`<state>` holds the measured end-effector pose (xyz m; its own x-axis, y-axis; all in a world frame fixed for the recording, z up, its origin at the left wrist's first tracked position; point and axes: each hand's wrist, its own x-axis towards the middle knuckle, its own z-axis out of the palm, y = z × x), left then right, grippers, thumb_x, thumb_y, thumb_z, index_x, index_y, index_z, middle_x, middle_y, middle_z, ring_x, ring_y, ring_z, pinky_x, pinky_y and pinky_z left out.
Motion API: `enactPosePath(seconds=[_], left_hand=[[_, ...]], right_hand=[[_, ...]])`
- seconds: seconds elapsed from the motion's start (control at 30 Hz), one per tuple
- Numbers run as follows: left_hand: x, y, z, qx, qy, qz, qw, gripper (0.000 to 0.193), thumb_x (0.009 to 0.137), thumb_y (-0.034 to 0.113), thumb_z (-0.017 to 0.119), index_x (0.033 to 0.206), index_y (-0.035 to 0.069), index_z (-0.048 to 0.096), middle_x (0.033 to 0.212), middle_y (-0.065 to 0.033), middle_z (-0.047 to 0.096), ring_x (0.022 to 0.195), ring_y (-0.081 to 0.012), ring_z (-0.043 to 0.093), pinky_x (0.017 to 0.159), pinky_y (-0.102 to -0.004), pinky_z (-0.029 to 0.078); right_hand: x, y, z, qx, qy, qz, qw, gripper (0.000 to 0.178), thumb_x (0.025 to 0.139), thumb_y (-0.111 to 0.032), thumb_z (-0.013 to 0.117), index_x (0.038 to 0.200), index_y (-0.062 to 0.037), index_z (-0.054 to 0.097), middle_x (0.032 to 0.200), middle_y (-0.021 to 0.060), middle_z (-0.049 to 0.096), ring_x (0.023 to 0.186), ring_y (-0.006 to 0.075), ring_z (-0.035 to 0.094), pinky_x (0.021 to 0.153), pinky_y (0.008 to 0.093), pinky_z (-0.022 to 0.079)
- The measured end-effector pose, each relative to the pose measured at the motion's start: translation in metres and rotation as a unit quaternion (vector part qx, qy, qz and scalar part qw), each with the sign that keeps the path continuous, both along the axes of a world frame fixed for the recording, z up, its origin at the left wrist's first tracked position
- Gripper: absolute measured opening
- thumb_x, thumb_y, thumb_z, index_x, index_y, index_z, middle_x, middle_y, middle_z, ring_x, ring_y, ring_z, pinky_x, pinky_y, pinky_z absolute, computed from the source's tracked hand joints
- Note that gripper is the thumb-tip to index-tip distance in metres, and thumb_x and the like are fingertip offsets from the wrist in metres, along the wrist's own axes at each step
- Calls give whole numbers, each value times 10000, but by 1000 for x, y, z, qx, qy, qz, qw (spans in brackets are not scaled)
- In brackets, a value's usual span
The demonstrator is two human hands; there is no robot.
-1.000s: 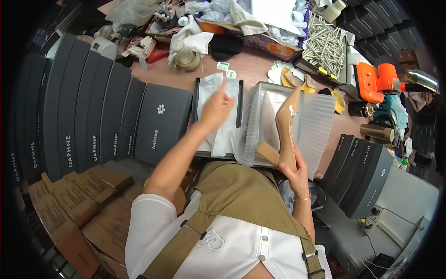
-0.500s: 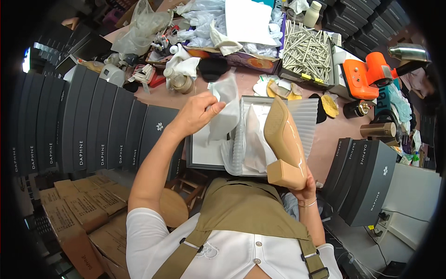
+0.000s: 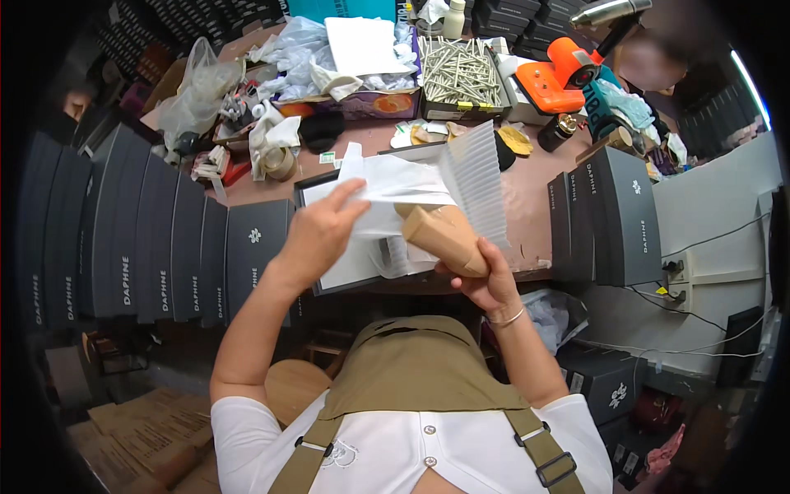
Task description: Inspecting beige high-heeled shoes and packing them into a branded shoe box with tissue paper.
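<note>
White tissue paper (image 3: 387, 185) is pinched in the left hand (image 3: 317, 235), whose fingers close on the sheet's lower left edge and hold it up over the open shoe box (image 3: 346, 263) on the surface (image 3: 527, 206). The sheet drapes across the front part of a tan shoe (image 3: 444, 239), so only its blocky heel end shows. The right hand (image 3: 490, 284) is wrapped around that shoe from below, gripping it firmly just under the heel, with a thin bracelet on the wrist. Behind the shoe a ribbed translucent sheet (image 3: 477, 185) stands tilted against the paper. A row of dark grey shoe boxes (image 3: 164, 255) stands upright along the left of the surface, and a few more (image 3: 613, 218) stand to the right. Farther back lie a tray of pale sticks (image 3: 461, 78), an orange power tool (image 3: 555, 74), a roll of tape (image 3: 280, 160) and heaps of crumpled white wrapping (image 3: 321, 53).
</note>
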<state>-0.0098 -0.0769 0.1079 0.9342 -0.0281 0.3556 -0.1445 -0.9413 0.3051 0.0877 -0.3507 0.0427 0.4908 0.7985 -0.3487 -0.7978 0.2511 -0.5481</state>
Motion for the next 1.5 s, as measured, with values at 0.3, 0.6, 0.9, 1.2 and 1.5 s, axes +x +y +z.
enactPosePath(seconds=[0.3,0.6,0.9,1.2,1.5], left_hand=[[-35,-25,-5,-106,92,-87,986,561,710,-44,537,1264,29,486,1392,-120,450,857,-355,635,732,-412,537],[-59,-76,18,-75,-78,-179,978,427,757,16,563,1183,-10,562,1363,-147,493,644,-213,627,562,-319,512],[-38,-138,-27,-59,-152,-338,927,344,755,70,592,1091,21,649,1285,-150,566,558,-123,533,516,-252,463],[-8,-167,-57,-312,59,-387,866,380,826,124,620,1198,83,554,1305,-140,510,832,-305,603,750,-395,509],[-54,-83,-225,-776,313,381,394,698,867,652,497,1071,-11,565,986,-114,598,774,-204,598,661,-339,514]], right_hand=[[-69,-22,-42,169,136,-6,976,676,892,-550,481,1312,-20,472,1142,195,582,875,335,612,493,264,531],[-73,-19,23,72,17,-13,997,650,832,-288,651,1382,-81,374,1280,131,510,1118,270,533,899,392,477],[-69,-14,-25,-238,-657,-202,687,388,887,-139,563,1230,36,521,1197,226,571,1099,303,567,919,420,445],[53,-110,-63,-514,-607,-93,600,401,875,-196,571,1205,33,555,1239,226,563,1141,320,559,947,413,445],[142,-67,-60,-521,-709,187,438,218,802,-158,604,866,47,636,921,217,651,803,396,639,743,453,519]])
